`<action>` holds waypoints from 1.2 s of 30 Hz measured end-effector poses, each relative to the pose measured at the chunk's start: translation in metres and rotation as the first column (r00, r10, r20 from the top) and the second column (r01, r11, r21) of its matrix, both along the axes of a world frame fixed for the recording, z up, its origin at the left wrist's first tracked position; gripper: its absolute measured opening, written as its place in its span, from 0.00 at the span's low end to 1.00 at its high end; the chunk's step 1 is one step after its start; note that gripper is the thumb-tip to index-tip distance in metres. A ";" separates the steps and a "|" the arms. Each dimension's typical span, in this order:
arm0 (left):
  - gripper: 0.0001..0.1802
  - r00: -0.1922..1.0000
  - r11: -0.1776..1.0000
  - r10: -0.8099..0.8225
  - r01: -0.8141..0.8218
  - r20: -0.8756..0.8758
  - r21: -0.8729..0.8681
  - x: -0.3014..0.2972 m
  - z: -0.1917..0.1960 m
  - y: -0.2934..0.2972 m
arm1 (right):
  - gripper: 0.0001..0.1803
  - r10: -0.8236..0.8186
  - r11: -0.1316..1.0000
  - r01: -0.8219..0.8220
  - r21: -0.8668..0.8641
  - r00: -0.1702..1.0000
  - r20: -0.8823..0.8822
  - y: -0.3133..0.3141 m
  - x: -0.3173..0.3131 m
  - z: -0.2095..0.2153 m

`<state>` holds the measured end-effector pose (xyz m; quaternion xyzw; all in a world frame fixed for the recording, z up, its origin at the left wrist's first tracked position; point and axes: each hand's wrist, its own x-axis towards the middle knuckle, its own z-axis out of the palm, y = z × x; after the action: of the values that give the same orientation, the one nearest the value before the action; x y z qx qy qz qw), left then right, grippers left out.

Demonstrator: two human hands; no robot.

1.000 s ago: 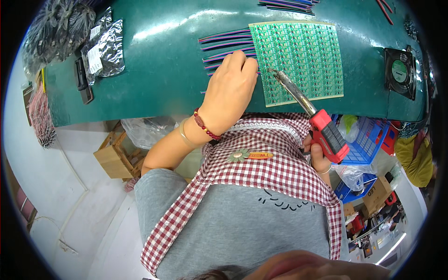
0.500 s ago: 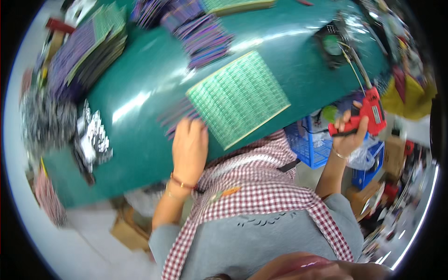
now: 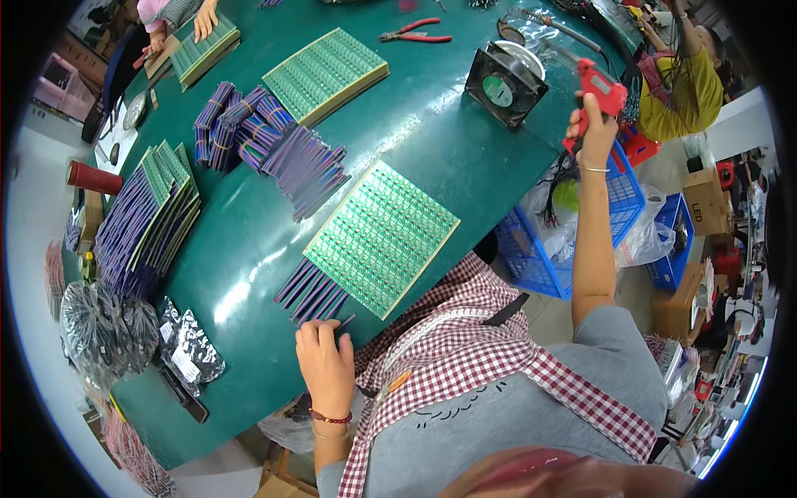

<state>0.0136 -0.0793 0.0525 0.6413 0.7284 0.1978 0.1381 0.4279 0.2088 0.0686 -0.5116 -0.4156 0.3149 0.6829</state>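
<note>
A green circuit board panel (image 3: 383, 236) lies tilted on the table in front of me. Thin purple wires (image 3: 309, 290) stick out in a row from its left lower edge. At the near end of that row is my left hand (image 3: 326, 361), its fingers bent together with a short bit of purple wire (image 3: 347, 322) showing at the fingertips. My right hand (image 3: 594, 137) is wrapped around the handle of a red soldering gun (image 3: 603, 90), raised at the table's right edge. The gun's tip points toward a black fan (image 3: 505, 85) and is hard to make out.
Bundled purple wires (image 3: 241, 124) and a stack of green panels (image 3: 325, 75) lie beyond. Wired panels (image 3: 145, 220) are piled left, near plastic bags (image 3: 108, 332). Red-handled pliers (image 3: 415, 31) lie far off. Blue crates (image 3: 540, 257) stand right. A co-worker's hands (image 3: 203, 21) touch boards far left.
My view has shifted, showing more of the far table. The right hand has lifted the soldering gun up and away toward the fan. My left hand now sits at the near end of the wires.
</note>
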 end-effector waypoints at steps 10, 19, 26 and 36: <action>0.04 0.998 0.993 -0.033 0.028 0.044 0.116 -0.003 -0.021 -0.001 | 0.18 0.078 0.990 -0.054 0.127 0.977 -0.196 -0.048 -0.007 0.023; 0.05 0.981 0.962 0.054 -0.101 0.186 0.252 0.006 -0.029 0.022 | 0.26 0.656 0.743 -0.651 -0.155 0.754 -0.026 -0.177 -0.112 -0.020; 0.07 0.994 0.951 0.105 -0.097 -0.011 0.293 0.003 -0.031 0.027 | 0.28 0.784 0.475 -0.752 -0.457 0.597 -0.169 -0.214 -0.122 -0.045; 0.06 0.991 0.933 0.128 -0.110 -0.030 0.341 0.004 -0.040 0.030 | 0.30 0.873 0.367 -0.791 -0.489 0.475 -0.114 -0.222 -0.125 -0.050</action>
<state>0.0174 -0.0491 0.0126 0.6152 0.7242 0.3116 -0.0054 0.3028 -0.0134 0.0186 -0.4051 -0.5792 0.6647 0.2421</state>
